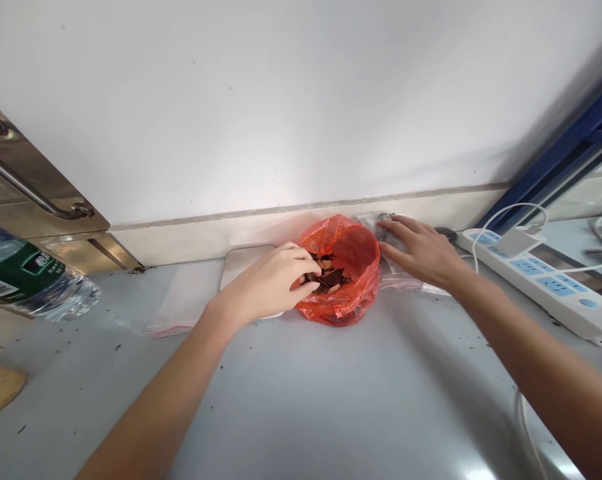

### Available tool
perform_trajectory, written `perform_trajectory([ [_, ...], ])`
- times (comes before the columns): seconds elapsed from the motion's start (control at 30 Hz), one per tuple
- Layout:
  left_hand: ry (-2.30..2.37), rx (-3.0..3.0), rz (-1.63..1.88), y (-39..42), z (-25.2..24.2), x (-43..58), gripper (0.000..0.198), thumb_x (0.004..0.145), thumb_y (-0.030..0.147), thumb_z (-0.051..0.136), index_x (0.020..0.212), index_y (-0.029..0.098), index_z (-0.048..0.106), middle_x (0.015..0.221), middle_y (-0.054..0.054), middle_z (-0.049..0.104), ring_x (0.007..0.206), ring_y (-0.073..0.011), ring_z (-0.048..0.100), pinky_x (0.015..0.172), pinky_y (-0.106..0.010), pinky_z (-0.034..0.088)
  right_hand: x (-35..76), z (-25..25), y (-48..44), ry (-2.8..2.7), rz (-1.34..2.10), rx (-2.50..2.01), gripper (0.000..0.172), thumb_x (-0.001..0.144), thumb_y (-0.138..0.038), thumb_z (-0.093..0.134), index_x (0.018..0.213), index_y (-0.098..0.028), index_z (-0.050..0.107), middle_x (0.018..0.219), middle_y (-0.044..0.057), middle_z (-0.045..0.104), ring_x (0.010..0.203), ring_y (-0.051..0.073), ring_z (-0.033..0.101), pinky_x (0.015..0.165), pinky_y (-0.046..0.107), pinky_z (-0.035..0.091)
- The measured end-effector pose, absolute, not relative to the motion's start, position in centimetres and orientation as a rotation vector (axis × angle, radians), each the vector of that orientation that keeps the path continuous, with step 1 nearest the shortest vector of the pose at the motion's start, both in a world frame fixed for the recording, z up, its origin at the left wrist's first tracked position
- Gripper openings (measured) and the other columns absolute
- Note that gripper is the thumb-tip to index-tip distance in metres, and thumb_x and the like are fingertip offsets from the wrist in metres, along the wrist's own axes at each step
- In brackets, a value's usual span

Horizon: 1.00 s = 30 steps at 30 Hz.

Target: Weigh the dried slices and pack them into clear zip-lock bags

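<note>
A red plastic bag (353, 250) stands open on the grey table near the wall, holding brown and dark pieces (331, 275). My left hand (273, 283) reaches into the bag's mouth, its fingers pinched on some of the dark pieces. My right hand (418, 250) lies flat with fingers stretched out on a clear plastic bag (398, 273) just right of the red bag, close to a small metal object (383, 218) by the wall.
A white scale-like slab (243, 263) lies under my left hand. A clear zip bag (173, 310) lies left of it. A plastic water bottle (25, 277) is at the far left. A white power strip (545, 283) with cables runs along the right.
</note>
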<state>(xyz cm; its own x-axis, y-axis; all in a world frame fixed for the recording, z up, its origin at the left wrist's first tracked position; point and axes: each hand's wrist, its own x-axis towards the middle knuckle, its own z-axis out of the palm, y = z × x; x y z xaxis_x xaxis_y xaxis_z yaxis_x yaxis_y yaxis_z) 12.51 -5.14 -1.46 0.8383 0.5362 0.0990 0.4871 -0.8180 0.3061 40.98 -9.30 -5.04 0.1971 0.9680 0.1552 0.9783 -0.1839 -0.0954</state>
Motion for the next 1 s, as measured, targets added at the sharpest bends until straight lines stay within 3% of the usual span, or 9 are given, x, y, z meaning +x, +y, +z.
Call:
perform_trajectory([
  [0.1, 0.777, 2.751, 0.275, -5.2, -1.3, 12.2, 0.026, 0.103, 0.026, 0.055, 0.115, 0.021, 0.077, 0.123, -0.006, 0.075, 0.114, -0.0240, 0.065, 0.095, -0.033, 0.053, 40.3, -5.3, -9.4, -1.854, -0.130, -2.326, 0.064, 0.100, -0.053, 0.033, 0.157, -0.029, 0.050, 0.171, 0.006, 0.039, 0.155, 0.041, 0.036, 0.119, 0.066, 0.037],
  [0.2, 0.791, 2.728, 0.285, -5.3, -1.0, 11.9, 0.027, 0.102, 0.027, 0.053, 0.113, 0.021, 0.077, 0.121, -0.007, 0.074, 0.115, -0.0249, 0.064, 0.091, -0.033, 0.054, 39.9, -4.7, -9.8, -1.796, -0.151, -2.255, 0.061, 0.101, -0.051, 0.032, 0.154, -0.030, 0.053, 0.165, 0.006, 0.048, 0.157, 0.041, 0.033, 0.119, 0.072, 0.031],
  [0.3, 0.910, 2.652, 0.294, -5.3, -0.6, 11.5, 0.028, 0.101, 0.031, 0.051, 0.104, 0.023, 0.078, 0.111, -0.006, 0.072, 0.096, -0.0220, 0.067, 0.077, -0.031, 0.052, 39.1, -2.8, -10.3, -1.667, -0.276, -2.030, 0.053, 0.099, -0.044, 0.036, 0.139, -0.026, 0.066, 0.146, 0.012, 0.066, 0.146, 0.040, 0.050, 0.115, 0.064, 0.042],
  [0.37, 1.013, 2.606, 0.306, -5.2, -0.3, 11.2, 0.028, 0.100, 0.034, 0.051, 0.097, 0.023, 0.076, 0.102, -0.005, 0.068, 0.080, -0.0188, 0.064, 0.067, -0.030, 0.048, 38.2, -1.3, -10.7, -1.571, -0.277, -1.927, 0.045, 0.096, -0.036, 0.041, 0.123, -0.022, 0.074, 0.126, 0.015, 0.076, 0.119, 0.036, 0.069, 0.103, 0.052, 0.053],
  [0.43, 1.056, 2.592, 0.295, -5.1, 0.1, 11.0, 0.026, 0.099, 0.032, 0.050, 0.089, 0.023, 0.072, 0.089, -0.003, 0.064, 0.070, -0.0171, 0.059, 0.060, -0.029, 0.041, 37.0, 0.0, -10.9, -1.669, -0.086, -1.900, 0.036, 0.091, -0.030, 0.045, 0.105, -0.021, 0.077, 0.106, 0.011, 0.080, 0.098, 0.030, 0.074, 0.094, 0.044, 0.057],
  [0.63, 1.088, 2.552, 0.169, -5.0, 0.7, 10.4, 0.030, 0.099, 0.021, 0.040, 0.075, 0.024, 0.058, 0.063, 0.002, 0.049, 0.052, -0.0151, 0.038, 0.053, -0.031, 0.027, 33.7, 0.6, -9.1, -2.310, 0.599, -2.021, 0.021, 0.091, -0.030, 0.054, 0.083, -0.024, 0.073, 0.095, 0.005, 0.078, 0.085, 0.026, 0.072, 0.070, 0.034, 0.052],
  [0.7, 1.083, 2.550, 0.173, -5.0, 0.7, 10.2, 0.029, 0.098, 0.022, 0.040, 0.079, 0.024, 0.062, 0.065, 0.002, 0.052, 0.052, -0.0154, 0.040, 0.053, -0.031, 0.027, 32.9, 0.4, -8.2, -2.322, 0.679, -2.192, 0.014, 0.087, -0.036, 0.066, 0.087, -0.024, 0.071, 0.097, 0.007, 0.077, 0.087, 0.027, 0.072, 0.067, 0.034, 0.051],
  [0.87, 1.074, 2.544, 0.202, -5.1, 0.7, 9.9, 0.029, 0.098, 0.023, 0.040, 0.083, 0.024, 0.065, 0.063, 0.003, 0.051, 0.050, -0.0150, 0.038, 0.050, -0.030, 0.028, 31.0, 0.5, -6.9, -2.296, 0.688, -2.353, 0.044, 0.077, -0.036, 0.077, 0.118, -0.023, 0.071, 0.119, 0.011, 0.075, 0.105, 0.032, 0.071, 0.076, 0.039, 0.057],
  [1.0, 1.064, 2.538, 0.214, -5.1, 0.7, 9.7, 0.027, 0.097, 0.023, 0.042, 0.085, 0.024, 0.066, 0.062, 0.003, 0.052, 0.051, -0.0151, 0.039, 0.050, -0.030, 0.028, 30.7, 0.1, -6.5, -2.287, 0.635, -2.253, 0.045, 0.066, -0.031, 0.084, 0.110, -0.026, 0.076, 0.108, 0.009, 0.079, 0.091, 0.033, 0.075, 0.064, 0.039, 0.058],
])
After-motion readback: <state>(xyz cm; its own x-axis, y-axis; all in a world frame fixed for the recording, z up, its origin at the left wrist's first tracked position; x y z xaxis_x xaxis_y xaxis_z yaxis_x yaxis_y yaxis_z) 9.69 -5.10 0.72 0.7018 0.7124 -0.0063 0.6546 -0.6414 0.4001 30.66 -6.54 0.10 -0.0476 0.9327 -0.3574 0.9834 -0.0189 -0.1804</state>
